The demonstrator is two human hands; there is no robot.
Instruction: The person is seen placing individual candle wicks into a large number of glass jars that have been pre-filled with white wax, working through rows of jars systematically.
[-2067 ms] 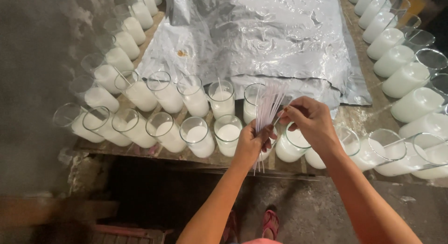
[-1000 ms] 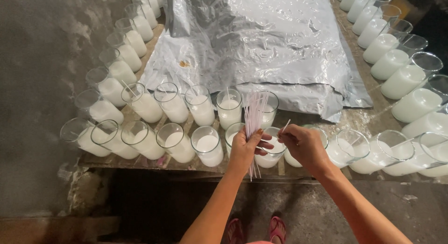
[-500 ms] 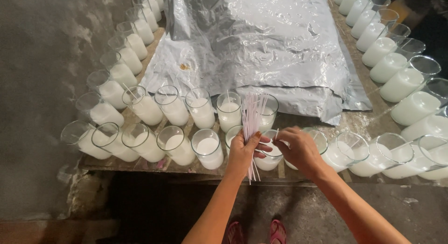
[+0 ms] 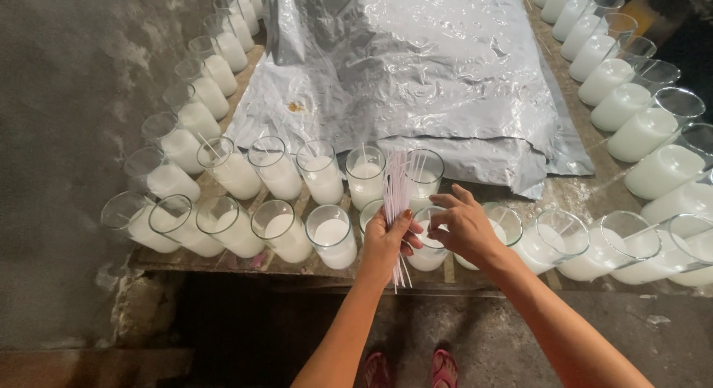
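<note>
Grey concrete wall (image 4: 67,135), dim floor (image 4: 475,336) below.

Left hand (image 4: 388,243) fisted upright, thumb across its fingers; right hand (image 4: 464,226) beside it, fingertips pinched downward, forearms outstretched.

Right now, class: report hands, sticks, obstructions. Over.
Left hand grips bundle of thin white sticks. Right hand over white-filled glass. Nothing between.

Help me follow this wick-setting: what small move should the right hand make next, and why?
Probably lower its pinched fingers into the glass right below. The right hand hovers over that white-filled glass, while the left hand grips the bundle of thin sticks beside it.
</note>
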